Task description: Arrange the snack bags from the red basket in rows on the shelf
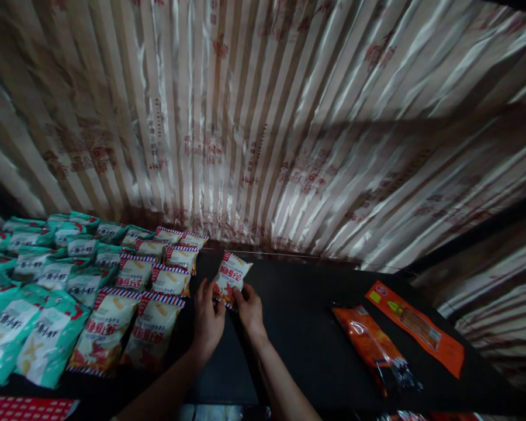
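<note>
Between my hands a small white snack bag (232, 273) with red lettering stands tilted over the black table (298, 327). My left hand (208, 318) has its fingers bent at the bag's lower left edge. On the lower right corner, my right hand (249, 313) pinches it with the thumb in front. Matching bags with striped blue-and-red top edges stand in rows to the left, among them a larger-looking near one (151, 333). Part of the held bag's lower edge is hidden by my fingers.
Several teal snack bags (48, 336) fill the far left. Toward the right lie an orange packet (370, 342) and a flat orange packet (421, 327). A pleated, printed silvery curtain (245, 117) closes off the back. Red-and-white checked material (26, 408) shows at the lower left.
</note>
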Motion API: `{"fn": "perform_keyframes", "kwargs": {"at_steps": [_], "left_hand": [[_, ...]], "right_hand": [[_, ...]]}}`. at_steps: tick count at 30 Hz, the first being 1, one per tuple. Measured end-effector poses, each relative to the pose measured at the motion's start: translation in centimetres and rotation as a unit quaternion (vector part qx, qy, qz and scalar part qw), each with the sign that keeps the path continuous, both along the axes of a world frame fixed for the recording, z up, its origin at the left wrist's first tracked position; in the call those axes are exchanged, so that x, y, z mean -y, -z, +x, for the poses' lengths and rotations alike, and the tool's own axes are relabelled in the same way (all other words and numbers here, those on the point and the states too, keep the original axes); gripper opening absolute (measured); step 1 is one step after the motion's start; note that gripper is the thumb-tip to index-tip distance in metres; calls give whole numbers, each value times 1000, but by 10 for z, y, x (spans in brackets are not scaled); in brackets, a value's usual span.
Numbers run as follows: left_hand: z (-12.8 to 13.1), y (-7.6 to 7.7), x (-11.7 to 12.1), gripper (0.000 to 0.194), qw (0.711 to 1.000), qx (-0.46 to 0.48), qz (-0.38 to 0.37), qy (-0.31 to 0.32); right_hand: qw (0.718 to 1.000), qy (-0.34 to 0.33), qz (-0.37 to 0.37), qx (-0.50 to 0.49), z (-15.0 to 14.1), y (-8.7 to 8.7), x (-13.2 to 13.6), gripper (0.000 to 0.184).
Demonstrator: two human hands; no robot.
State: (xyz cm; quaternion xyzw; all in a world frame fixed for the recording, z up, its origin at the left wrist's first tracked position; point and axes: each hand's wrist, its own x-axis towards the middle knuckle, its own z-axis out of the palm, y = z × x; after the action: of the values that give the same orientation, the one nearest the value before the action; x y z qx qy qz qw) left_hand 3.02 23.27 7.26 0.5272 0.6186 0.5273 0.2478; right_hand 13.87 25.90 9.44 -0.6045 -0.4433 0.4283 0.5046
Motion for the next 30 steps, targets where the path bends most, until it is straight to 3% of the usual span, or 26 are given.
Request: {"fn": "perform_keyframes", "kwargs": {"at_steps": [6, 13, 30], "left_hand": [[-4, 6, -10, 46, 996, -81, 21, 12], [-8, 13, -24, 46, 997, -66, 3, 31], [-13, 19, -33, 46, 996, -62, -39, 55]], "right_hand": [[997, 1, 9, 81, -5, 1, -22, 28], [989, 2, -11, 147, -10, 1, -43, 24], [971, -19, -4, 237, -27, -1, -79, 24]]}}
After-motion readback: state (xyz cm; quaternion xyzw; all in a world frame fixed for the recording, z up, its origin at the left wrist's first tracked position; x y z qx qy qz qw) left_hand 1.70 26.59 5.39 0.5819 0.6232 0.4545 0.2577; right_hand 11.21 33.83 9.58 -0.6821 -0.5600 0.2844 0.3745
